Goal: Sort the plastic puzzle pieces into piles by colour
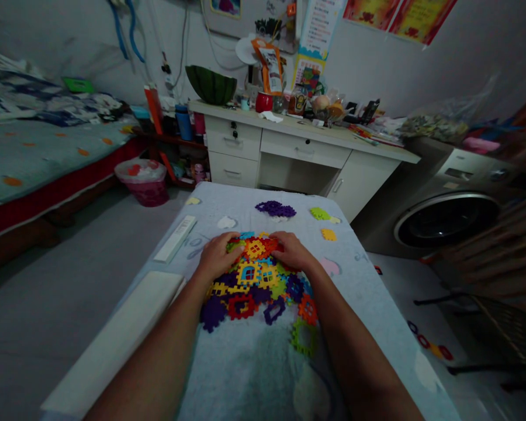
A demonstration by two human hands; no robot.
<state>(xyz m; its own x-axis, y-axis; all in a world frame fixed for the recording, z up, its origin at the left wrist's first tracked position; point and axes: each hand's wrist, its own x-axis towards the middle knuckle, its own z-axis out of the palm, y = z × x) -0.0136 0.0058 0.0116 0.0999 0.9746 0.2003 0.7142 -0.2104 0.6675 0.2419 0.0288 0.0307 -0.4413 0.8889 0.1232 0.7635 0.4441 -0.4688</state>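
Note:
A heap of colourful interlocking plastic building pieces (263,286) lies on the cloth-covered table in front of me. My left hand (218,255) curls round its far left edge, thumb on the near side, with a green piece between thumb and fingers. At the far right edge, my right hand (293,251) is closed in the same way on red pieces. Between the hands sits a yellow window piece (255,249) in an orange-red surround. Nearer me are a dark purple piece (213,314), a red frame (241,306) and a green frame (303,338). My fingertips are partly hidden.
Beyond the heap lie a purple cluster (275,209), green pieces (319,213) and a yellow piece (328,234). A long white box (114,339) and a smaller one (175,238) line the table's left side. A desk (307,149) stands behind, a washing machine (447,199) at right.

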